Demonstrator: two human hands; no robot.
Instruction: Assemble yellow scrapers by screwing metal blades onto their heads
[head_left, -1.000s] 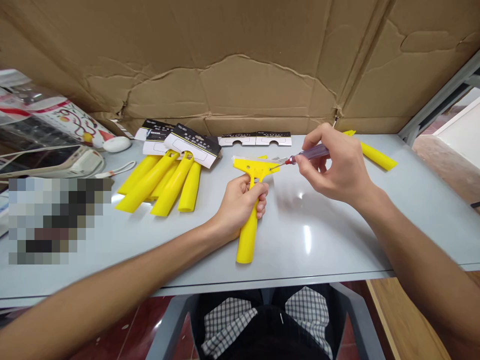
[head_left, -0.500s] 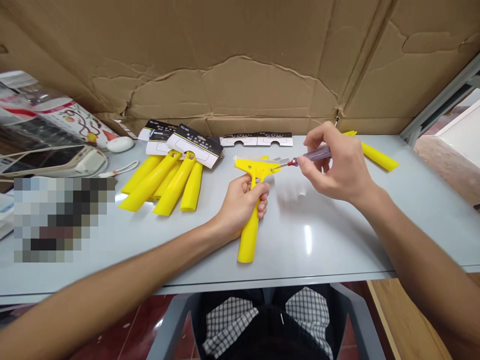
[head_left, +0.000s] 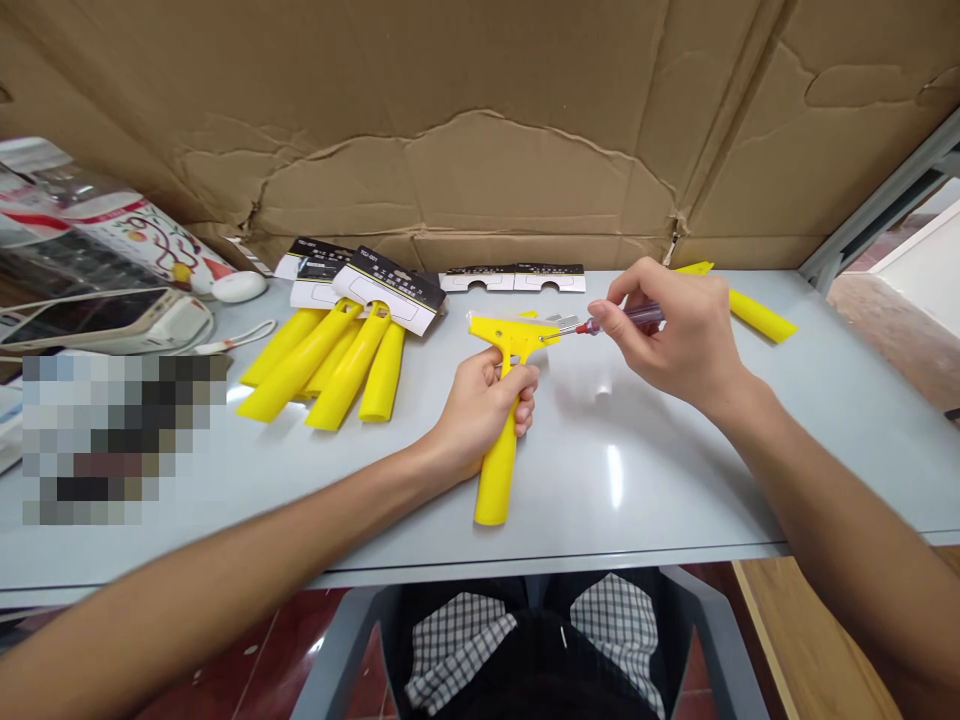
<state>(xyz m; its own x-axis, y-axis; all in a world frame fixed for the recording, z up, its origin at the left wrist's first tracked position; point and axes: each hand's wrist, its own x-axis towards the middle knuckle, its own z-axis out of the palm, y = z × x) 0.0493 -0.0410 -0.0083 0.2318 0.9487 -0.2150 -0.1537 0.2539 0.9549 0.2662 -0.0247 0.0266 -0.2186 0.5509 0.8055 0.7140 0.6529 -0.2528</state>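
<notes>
While the left hand [head_left: 489,405] is wrapping its fingers around the handle of a yellow T-shaped tool [head_left: 495,485], the right hand [head_left: 682,340] is gripping a screwdriver [head_left: 643,316] by its purple see-through handle, so both sets of fingers are closed on something. The T-shaped tool is sitting mid-counter [head_left: 420,520], head pointing away and butt end facing the near edge; can't really tell if it's resting on the surface or being held just above it. The screwdriver is slanting in from the right, and its tip is meeting the right side of the tool's head. Over to the left, a bunch of yellow handles [head_left: 341,385] is lying fanned out, with black-and-white cards [head_left: 394,290] covering their far ends. A couple more flat cards [head_left: 551,279] are sitting at the back, right by the brown cardboard [head_left: 525,175]. Another yellow piece [head_left: 763,317] is lying beyond the right hand, partly hidden by it.
</notes>
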